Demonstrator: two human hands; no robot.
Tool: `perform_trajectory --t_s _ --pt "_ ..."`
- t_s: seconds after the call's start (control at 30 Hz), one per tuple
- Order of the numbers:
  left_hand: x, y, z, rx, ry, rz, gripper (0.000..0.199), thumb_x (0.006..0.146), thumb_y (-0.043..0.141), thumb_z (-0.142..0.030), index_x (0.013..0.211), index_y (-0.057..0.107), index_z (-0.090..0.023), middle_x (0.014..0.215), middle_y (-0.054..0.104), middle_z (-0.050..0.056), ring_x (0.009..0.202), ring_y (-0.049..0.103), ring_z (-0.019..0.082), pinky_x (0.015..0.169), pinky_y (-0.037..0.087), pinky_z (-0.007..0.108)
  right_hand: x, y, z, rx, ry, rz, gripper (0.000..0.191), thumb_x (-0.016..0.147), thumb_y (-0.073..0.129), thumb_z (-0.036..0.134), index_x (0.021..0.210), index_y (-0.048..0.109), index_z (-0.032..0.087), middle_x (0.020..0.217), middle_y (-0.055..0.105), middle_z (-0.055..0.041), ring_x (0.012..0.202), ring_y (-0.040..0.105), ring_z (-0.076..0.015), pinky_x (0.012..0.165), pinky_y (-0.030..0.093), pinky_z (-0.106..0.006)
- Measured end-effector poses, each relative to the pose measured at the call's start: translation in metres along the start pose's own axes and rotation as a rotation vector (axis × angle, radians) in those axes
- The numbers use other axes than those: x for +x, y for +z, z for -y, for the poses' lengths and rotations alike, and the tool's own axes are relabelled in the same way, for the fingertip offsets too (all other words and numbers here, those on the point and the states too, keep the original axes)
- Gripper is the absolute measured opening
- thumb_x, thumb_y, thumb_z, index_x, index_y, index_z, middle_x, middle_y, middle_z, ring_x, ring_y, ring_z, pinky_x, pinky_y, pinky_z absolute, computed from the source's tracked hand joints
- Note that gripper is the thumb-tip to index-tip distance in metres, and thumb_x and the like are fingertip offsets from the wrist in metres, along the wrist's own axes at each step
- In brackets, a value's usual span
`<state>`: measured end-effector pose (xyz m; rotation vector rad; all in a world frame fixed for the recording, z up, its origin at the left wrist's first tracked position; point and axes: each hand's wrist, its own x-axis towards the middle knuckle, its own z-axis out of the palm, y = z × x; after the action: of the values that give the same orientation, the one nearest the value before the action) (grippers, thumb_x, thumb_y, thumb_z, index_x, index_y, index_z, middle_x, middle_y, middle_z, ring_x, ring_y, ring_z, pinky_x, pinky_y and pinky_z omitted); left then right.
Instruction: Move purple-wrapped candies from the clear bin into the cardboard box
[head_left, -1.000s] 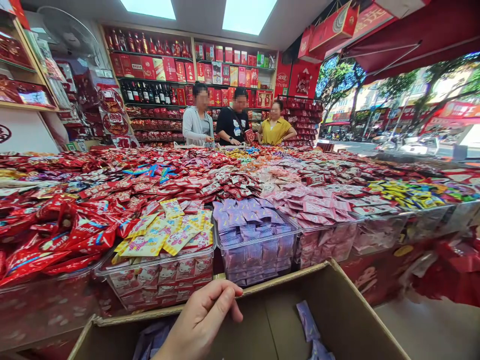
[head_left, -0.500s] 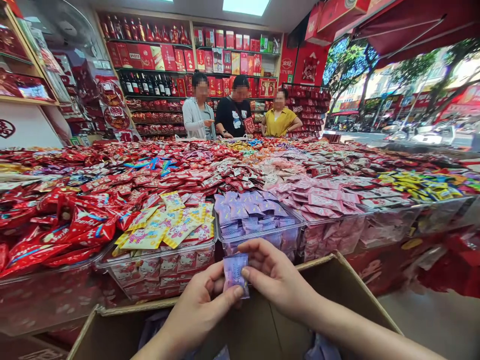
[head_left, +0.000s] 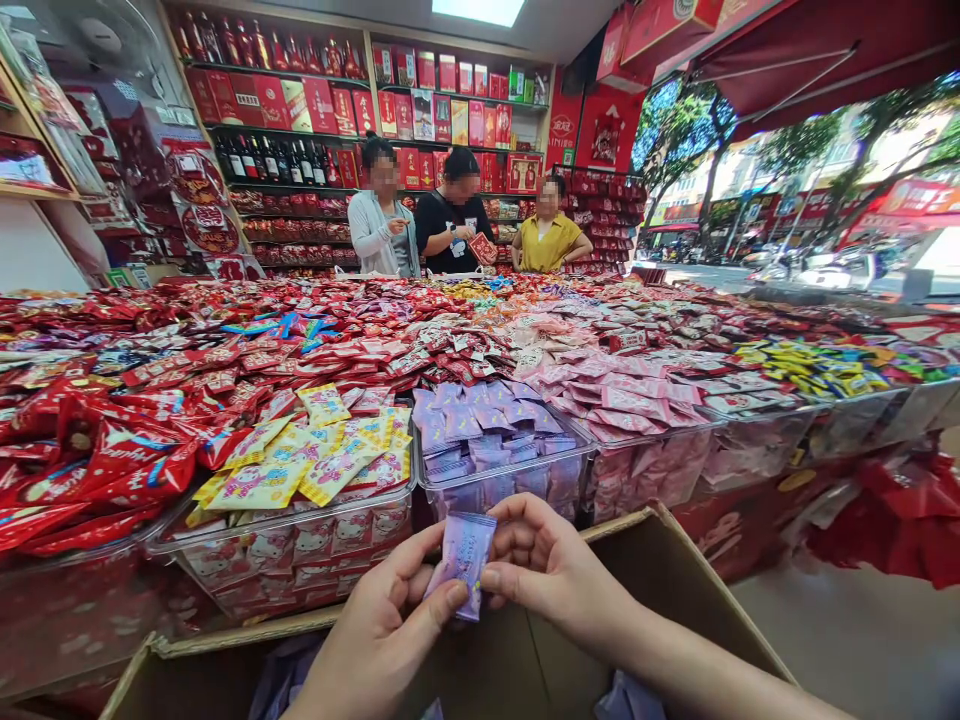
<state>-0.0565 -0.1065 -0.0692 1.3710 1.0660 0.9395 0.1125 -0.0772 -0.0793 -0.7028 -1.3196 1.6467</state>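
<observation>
So I've got one little purple packet [head_left: 466,555] up above the open cardboard box [head_left: 679,600], printed side facing me. My left grip [head_left: 394,615] pinches it between thumb and fingers down at its lower left. My right grip [head_left: 551,560] is at the opposite edge, thumb right up against it and fingers curled in behind — can't tell how hard that side is pressing, if at all.

Progress-wise, the wrapper looks whole to me: both crimped ends are there and I can't spot a tear. So if anything counts as done, it's just that the packet is out and between my fingers.

As for what's left, the box isn't bare. There's a purple clump [head_left: 289,670] in the left corner and a few more purple packets [head_left: 628,697] toward the right, both cut off by the bottom of the view, so no clue on a total.

Just beyond the box, the clear tub [head_left: 510,468] is heaped with similar purple packets [head_left: 487,425] — pretty well full, I'd say — between the yellow packets [head_left: 300,465] and the pink ones [head_left: 622,395].
</observation>
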Motion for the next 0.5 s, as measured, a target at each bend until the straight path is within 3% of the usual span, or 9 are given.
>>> perform_trajectory --t_s 0.13,0.2,0.27,0.33,0.43,0.5 --pt "-0.002 0.003 0.004 0.078 0.051 -0.016 0.061 0.082 0.046 -0.037 0.133 0.02 -0.017 0.073 0.064 -0.002 0.081 0.055 0.015 0.083 0.038 0.026 -0.005 -0.002 -0.003 -0.244 -0.139 -0.048 0.027 0.075 0.056 0.021 0.093 0.037 0.021 0.073 0.052 0.0021 0.062 0.052 -0.0084 0.057 0.044 -0.022" --pt "-0.003 0.005 0.004 0.092 0.066 -0.072 0.064 0.082 0.045 -0.039 0.135 0.015 -0.019 0.064 0.06 -0.005 0.074 0.054 0.014 0.079 0.039 0.023 -0.008 -0.003 0.0 -0.523 -0.299 -0.066 0.02 0.077 0.051 0.021 0.095 0.041 0.021 0.09 0.052 -0.0041 0.073 0.053 -0.0111 0.062 0.045 -0.024" --pt "-0.005 0.007 0.003 0.099 0.076 -0.124 0.067 0.081 0.046 -0.041 0.136 0.012 -0.021 0.057 0.054 -0.008 0.064 0.052 0.012 0.073 0.04 0.022 -0.011 -0.004 0.005 -0.843 -0.5 -0.003 0.026 0.073 0.057 0.026 0.097 0.047 0.019 0.109 0.047 -0.0104 0.09 0.05 -0.0166 0.071 0.046 -0.028" --pt "-0.006 0.009 0.003 0.086 0.08 -0.133 0.068 0.08 0.046 -0.042 0.136 0.012 -0.022 0.054 0.051 -0.009 0.059 0.051 0.011 0.07 0.041 0.021 -0.011 -0.002 0.008 -1.118 -0.713 0.083 0.033 0.069 0.061 0.028 0.098 0.051 0.016 0.114 0.045 -0.0139 0.095 0.048 -0.0213 0.074 0.046 -0.031" --pt "-0.007 0.008 0.002 0.042 0.07 -0.14 0.068 0.078 0.047 -0.046 0.135 0.017 -0.022 0.065 0.062 -0.005 0.074 0.057 0.015 0.073 0.043 0.023 -0.008 0.002 0.007 -1.353 -0.975 0.089 0.017 0.074 0.053 0.016 0.09 0.054 0.012 0.098 0.058 -0.0125 0.076 0.051 -0.0179 0.062 0.047 -0.029" --pt "-0.007 0.005 0.002 0.032 0.065 -0.21 0.063 0.076 0.05 -0.048 0.131 0.03 -0.025 0.097 0.066 -0.002 0.099 0.052 0.017 0.082 0.04 0.022 -0.007 0.004 0.005 -1.356 -1.07 0.075 0.013 0.074 0.049 0.008 0.087 0.054 0.011 0.089 0.062 -0.0107 0.069 0.051 -0.0159 0.058 0.047 -0.027"
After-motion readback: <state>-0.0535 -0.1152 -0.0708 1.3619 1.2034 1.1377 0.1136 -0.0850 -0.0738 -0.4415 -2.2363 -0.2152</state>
